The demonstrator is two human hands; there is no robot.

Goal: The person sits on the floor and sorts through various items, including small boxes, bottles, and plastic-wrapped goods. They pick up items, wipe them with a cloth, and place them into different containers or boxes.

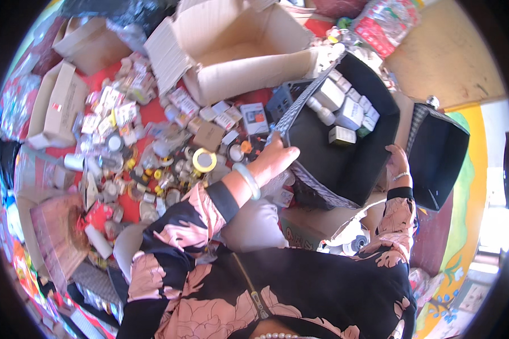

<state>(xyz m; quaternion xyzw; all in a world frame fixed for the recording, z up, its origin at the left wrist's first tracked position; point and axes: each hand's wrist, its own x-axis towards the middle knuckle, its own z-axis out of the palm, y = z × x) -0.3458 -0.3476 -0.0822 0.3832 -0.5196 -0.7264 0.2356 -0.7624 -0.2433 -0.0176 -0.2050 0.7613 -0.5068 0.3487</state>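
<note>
A black fabric storage box [322,155] with a grey patterned outside is tilted in front of me. My left hand [280,155] grips its left rim, thumb on the inner side. On the right side, my right hand [397,160] has its fingers curled over the box's edge. Inside, against the far wall, lie several small white cartons [349,113], a white bottle [321,111] and a small yellowish-white carton [342,135]. The outer side of the box under my right palm is hidden.
A large open cardboard carton [237,73] stands beyond the box. To the left, bottles, small packets and a yellow tape roll [204,160] are heaped on red cloth. A second black box or lid [438,158] sits at the right. A smaller carton [55,107] stands far left.
</note>
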